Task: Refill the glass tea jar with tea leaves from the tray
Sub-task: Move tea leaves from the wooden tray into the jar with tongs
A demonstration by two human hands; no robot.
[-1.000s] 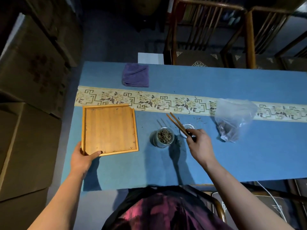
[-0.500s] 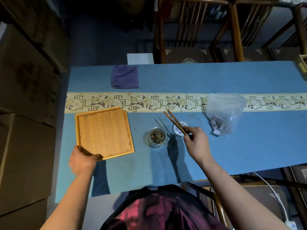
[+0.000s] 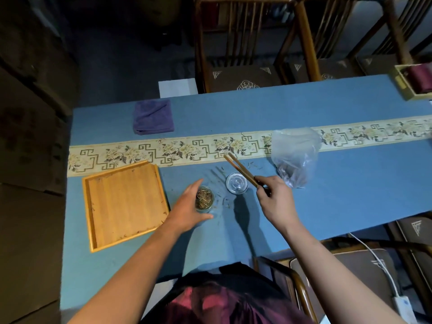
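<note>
I see both forearms [image 3: 121, 274] bare to the frame's edge, no sleeves, watch or rings showing. At six o'clock, the garment [image 3: 224, 302] is dark with magenta-pink patches.

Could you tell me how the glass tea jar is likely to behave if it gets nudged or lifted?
The glass tea jar looks short and wide, so it probably slides rather than tips. Being glass, it is likely stiff, smooth and breakable. It stands lidless and nearly full of tea leaves, so a jolt might spill some. The left hand cups around it.
</note>
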